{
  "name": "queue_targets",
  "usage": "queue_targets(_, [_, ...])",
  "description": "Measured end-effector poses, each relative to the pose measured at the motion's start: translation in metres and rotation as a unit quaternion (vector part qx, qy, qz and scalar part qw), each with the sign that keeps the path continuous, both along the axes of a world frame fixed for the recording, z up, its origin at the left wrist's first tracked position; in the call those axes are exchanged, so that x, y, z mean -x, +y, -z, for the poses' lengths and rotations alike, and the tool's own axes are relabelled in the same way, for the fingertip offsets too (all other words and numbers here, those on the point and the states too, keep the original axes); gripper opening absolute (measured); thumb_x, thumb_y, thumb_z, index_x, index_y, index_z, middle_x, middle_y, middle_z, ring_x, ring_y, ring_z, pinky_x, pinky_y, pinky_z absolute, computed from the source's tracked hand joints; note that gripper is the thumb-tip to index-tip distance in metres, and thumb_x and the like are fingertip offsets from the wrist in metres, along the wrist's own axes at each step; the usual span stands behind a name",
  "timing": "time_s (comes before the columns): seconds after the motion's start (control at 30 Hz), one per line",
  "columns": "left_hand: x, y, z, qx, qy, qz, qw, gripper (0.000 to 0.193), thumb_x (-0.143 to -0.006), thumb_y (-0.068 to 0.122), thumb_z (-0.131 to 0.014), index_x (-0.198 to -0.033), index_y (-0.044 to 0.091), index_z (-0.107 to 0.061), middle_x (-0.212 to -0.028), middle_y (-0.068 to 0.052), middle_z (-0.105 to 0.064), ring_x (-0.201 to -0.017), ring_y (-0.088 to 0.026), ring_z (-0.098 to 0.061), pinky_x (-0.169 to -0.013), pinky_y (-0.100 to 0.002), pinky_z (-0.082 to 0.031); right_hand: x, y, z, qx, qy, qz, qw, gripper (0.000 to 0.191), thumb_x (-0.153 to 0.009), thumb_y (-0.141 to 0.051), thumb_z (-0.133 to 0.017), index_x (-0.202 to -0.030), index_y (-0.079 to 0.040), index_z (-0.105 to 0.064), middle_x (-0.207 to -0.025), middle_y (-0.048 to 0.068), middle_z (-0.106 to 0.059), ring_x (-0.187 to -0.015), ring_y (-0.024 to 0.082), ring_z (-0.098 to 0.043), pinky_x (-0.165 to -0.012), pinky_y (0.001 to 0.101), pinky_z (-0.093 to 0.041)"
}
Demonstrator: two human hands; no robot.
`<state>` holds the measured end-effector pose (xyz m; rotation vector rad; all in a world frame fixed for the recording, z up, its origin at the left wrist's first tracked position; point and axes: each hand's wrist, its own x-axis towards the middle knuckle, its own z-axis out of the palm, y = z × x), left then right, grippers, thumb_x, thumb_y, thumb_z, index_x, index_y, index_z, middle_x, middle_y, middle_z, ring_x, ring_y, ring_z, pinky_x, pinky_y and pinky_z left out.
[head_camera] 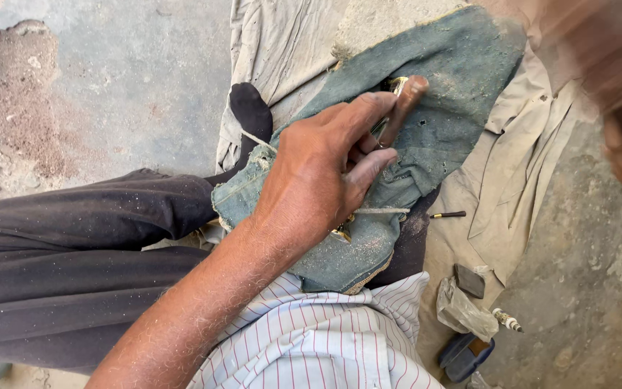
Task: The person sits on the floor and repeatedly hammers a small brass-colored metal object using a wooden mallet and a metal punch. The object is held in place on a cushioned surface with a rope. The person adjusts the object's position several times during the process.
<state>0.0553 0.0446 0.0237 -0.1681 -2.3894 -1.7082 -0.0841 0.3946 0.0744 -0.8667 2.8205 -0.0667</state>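
The left hand (318, 173) is closed around a wooden-handled tool (401, 108), fingers curled along its shaft, pressing a small brass piece (341, 232) against the dusty denim cloth (448, 108) draped over the lap — a pad that steadies the work. The right hand (613, 86) is a blur at the frame's edge — its grip I cannot tell. A small pin (448, 215) lies on the beige cloth (527, 158) nearby.

The light was bright and soft, like daytime. The grey floor (131, 79) looked pale and a bit washed out. Shadows were small and faint, tucked under the left hand (318, 169) and the folds of the green cloth (455, 86). The middle was sharp. The top right corner was a brown smear of blur, where the right hand (613, 94) could not be made out clearly.
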Motion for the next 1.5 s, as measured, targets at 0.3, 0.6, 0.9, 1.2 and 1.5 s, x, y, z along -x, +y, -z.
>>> queue_targets(0.3, [-0.008, 0.003, 0.007, 0.008, 0.034, -0.008, 0.999, 0.052, -0.096, 0.013, -0.081, -0.142, 0.012, -0.056, -0.099, -0.007, -0.067, -0.082, -0.018, -0.071, -0.073, -0.031, -0.058, -0.035, 0.015, -0.009, 0.057, -0.010, 0.101, 0.993, 0.035, -0.098, 0.000, -0.067, -0.130, -0.006, -0.054, -0.091, 0.009, -0.063, -0.065, 0.017, -0.062, -0.063, 0.0338, -0.055])
queue_targets(0.6, [-0.005, 0.000, 0.008, 0.005, 0.035, 0.014, 0.999, 0.050, -0.096, 0.015, -0.079, -0.141, 0.012, -0.058, -0.106, -0.009, -0.071, -0.086, -0.020, -0.075, -0.075, -0.032, -0.060, -0.036, 0.022, -0.005, 0.054, 0.013, 0.096, 0.994, 0.035, -0.098, 0.001, -0.067, -0.130, -0.005, -0.054, -0.091, 0.010, -0.064, -0.066, 0.019, -0.062, -0.064, 0.0346, -0.055])
queue_targets(0.9, [0.009, -0.010, 0.004, 0.020, 0.076, 0.084, 0.993, 0.051, -0.094, 0.010, -0.078, -0.140, 0.009, -0.057, -0.117, -0.016, -0.072, -0.094, -0.030, -0.075, -0.080, -0.040, -0.058, -0.069, 0.030, -0.010, 0.088, -0.008, 0.163, 0.983, 0.035, -0.097, 0.001, -0.067, -0.129, -0.004, -0.054, -0.092, 0.011, -0.064, -0.068, 0.020, -0.063, -0.065, 0.0354, -0.055])
queue_targets(1.2, [0.014, -0.010, -0.001, 0.019, 0.047, 0.092, 0.994, 0.047, -0.088, 0.008, -0.080, -0.132, 0.008, -0.062, -0.112, -0.015, -0.073, -0.090, -0.031, -0.075, -0.077, -0.041, -0.057, -0.066, 0.017, -0.009, 0.080, 0.002, 0.158, 0.984, 0.035, -0.096, 0.002, -0.067, -0.128, -0.003, -0.055, -0.092, 0.012, -0.064, -0.070, 0.022, -0.064, -0.066, 0.0362, -0.055])
queue_targets(1.5, [0.008, -0.010, -0.005, 0.024, 0.056, 0.074, 0.995, 0.044, -0.091, 0.008, -0.079, -0.131, 0.008, -0.060, -0.105, -0.015, -0.071, -0.090, -0.035, -0.071, -0.076, -0.044, -0.054, -0.070, 0.010, -0.013, 0.074, 0.007, 0.142, 0.987, 0.035, -0.096, 0.003, -0.067, -0.128, -0.001, -0.055, -0.093, 0.013, -0.064, -0.072, 0.023, -0.064, -0.067, 0.0370, -0.055])
